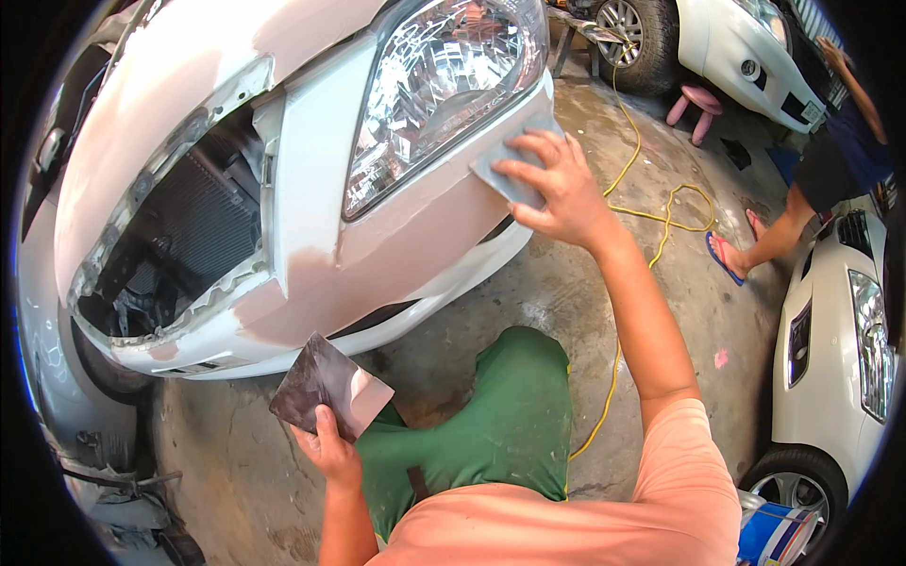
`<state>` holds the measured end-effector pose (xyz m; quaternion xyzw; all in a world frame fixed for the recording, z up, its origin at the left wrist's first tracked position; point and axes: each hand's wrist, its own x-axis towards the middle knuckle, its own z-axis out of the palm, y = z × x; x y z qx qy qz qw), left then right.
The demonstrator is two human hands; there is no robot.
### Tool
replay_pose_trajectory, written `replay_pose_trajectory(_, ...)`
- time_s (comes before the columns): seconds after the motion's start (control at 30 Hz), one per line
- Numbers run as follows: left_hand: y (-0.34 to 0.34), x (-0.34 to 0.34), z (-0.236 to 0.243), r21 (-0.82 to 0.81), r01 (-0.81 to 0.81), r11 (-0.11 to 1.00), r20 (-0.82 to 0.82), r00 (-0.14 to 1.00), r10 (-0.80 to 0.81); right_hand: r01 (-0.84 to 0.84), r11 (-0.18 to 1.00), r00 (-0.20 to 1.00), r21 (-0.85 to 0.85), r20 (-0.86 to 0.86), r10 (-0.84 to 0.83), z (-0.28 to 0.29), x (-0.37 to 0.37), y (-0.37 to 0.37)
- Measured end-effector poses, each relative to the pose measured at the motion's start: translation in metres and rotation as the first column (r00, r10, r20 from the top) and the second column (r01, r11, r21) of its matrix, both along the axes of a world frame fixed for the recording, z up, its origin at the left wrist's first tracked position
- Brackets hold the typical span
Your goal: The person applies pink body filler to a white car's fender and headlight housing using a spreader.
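Note:
My right hand [557,184] presses a thin grey-blue square sheet [484,170] against the white front bumper [445,259], just below and right of the headlight [425,99]. Its fingers spread over the sheet's face. Pinkish-brown filler-like patches [330,283] cover much of that bumper. My left hand [330,448] grips a dark square plate [326,382] by its lower edge, thumb on top. A lighter, shiny patch shows on the plate's right side. The plate is held in front of the bumper's lower edge, over my green-trousered leg [472,415].
An open grille gap [184,226] shows a radiator. A yellow hose [628,174] winds over the concrete floor. A pink stool [699,98] stands by another white car [736,47]. At right, a person in sandals [727,259] is beside a cream car [802,377]. A blue-and-white bucket [774,533] stands low right.

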<state>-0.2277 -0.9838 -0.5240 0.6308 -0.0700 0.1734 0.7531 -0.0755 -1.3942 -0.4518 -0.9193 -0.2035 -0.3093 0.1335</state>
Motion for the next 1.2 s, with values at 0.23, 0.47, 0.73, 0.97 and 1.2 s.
replay_pose_trajectory(0.23, -0.008, -0.001, 0.001, 0.015, 0.030, 0.999, -0.001, 1.000, -0.030, -0.004, 1.000, 0.999, -0.006, 0.032, 0.004, -0.011, 0.016, -0.017)
replay_pose_trajectory(0.47, -0.016, -0.005, 0.006, 0.029, 0.008, 1.000, -0.024, 1.000, -0.007, -0.029, 0.995, 0.996, 0.092, 0.090, 0.021, 0.006, 0.026, -0.039)
replay_pose_trajectory(0.73, -0.013, -0.007, 0.007, 0.051, -0.037, 0.998, -0.014, 0.999, 0.037, -0.033, 0.999, 0.999, 0.015, 0.014, 0.033, -0.016, 0.024, -0.050)
replay_pose_trajectory(0.97, -0.016, -0.009, 0.009, 0.051, -0.006, 0.999, -0.012, 1.000, 0.007, -0.059, 0.953, 0.990, 0.297, 0.139, 0.017, -0.022, 0.056, -0.064)
replay_pose_trajectory(1.2, -0.011, -0.011, 0.007, 0.061, -0.018, 0.998, -0.028, 0.999, 0.019, -0.093, 0.878, 0.994, 0.469, 0.091, 0.057, -0.032, 0.058, -0.078)
